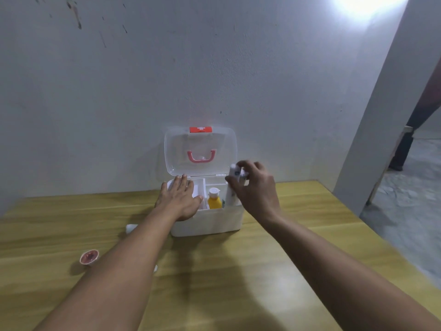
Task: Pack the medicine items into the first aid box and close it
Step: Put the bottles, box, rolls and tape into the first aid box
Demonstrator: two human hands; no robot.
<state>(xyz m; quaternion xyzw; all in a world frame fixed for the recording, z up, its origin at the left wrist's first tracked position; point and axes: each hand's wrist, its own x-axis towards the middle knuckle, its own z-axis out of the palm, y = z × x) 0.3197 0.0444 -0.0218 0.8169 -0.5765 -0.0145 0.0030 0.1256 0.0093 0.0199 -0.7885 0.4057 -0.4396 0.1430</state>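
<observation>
A white first aid box (210, 220) stands on the wooden table against the wall, its clear lid (174, 151) with a pink handle raised upright. Inside stands a yellow bottle (214, 202) with a white cap. My left hand (179, 199) lies flat, fingers spread, on the box's left rim. My right hand (255, 187) grips a tall white tube (232, 187) that stands upright in the box's right compartment. A small white item (130, 227) lies on the table left of the box, partly hidden by my left forearm.
A small pink-rimmed cup (89, 257) sits on the table (238, 271) at the near left. The wall runs right behind the box. The table's right edge drops to a grey floor, with a pillar (372, 139) beyond.
</observation>
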